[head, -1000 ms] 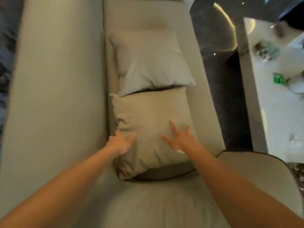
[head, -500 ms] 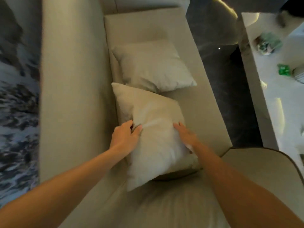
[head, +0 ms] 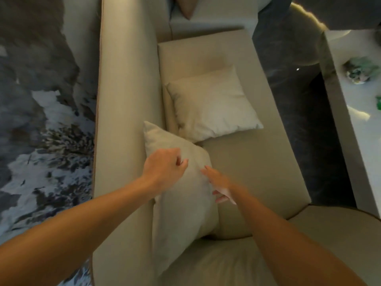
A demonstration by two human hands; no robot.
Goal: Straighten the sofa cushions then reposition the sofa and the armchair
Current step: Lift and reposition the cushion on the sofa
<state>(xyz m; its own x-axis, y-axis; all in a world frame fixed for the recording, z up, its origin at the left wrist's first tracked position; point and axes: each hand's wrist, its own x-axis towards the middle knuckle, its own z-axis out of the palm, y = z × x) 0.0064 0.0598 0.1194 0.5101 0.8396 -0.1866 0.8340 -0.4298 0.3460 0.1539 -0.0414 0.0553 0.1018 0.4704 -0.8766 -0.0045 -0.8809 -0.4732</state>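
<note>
A beige sofa [head: 253, 166] runs up the middle of the view, its backrest [head: 125, 112] on the left. A beige cushion [head: 181, 215] stands tilted up against the backrest. My left hand [head: 165, 168] pinches its upper edge with curled fingers. My right hand [head: 220, 185] lies flat against its right face, fingers apart. A paler cushion [head: 212, 104] lies flat on the seat beyond it. The tip of a third cushion [head: 187, 8] shows at the top edge.
A rounded beige arm or armchair [head: 334, 230] curves at the lower right. Dark glossy floor [head: 305, 112] runs right of the sofa, then a white table [head: 358, 124] with small green items. A dark marbled wall panel [head: 41, 131] sits behind the backrest.
The near cushion has been tipped up from lying flat on the seat to leaning against the backrest. My left hand went from pressing it to gripping its top edge.
</note>
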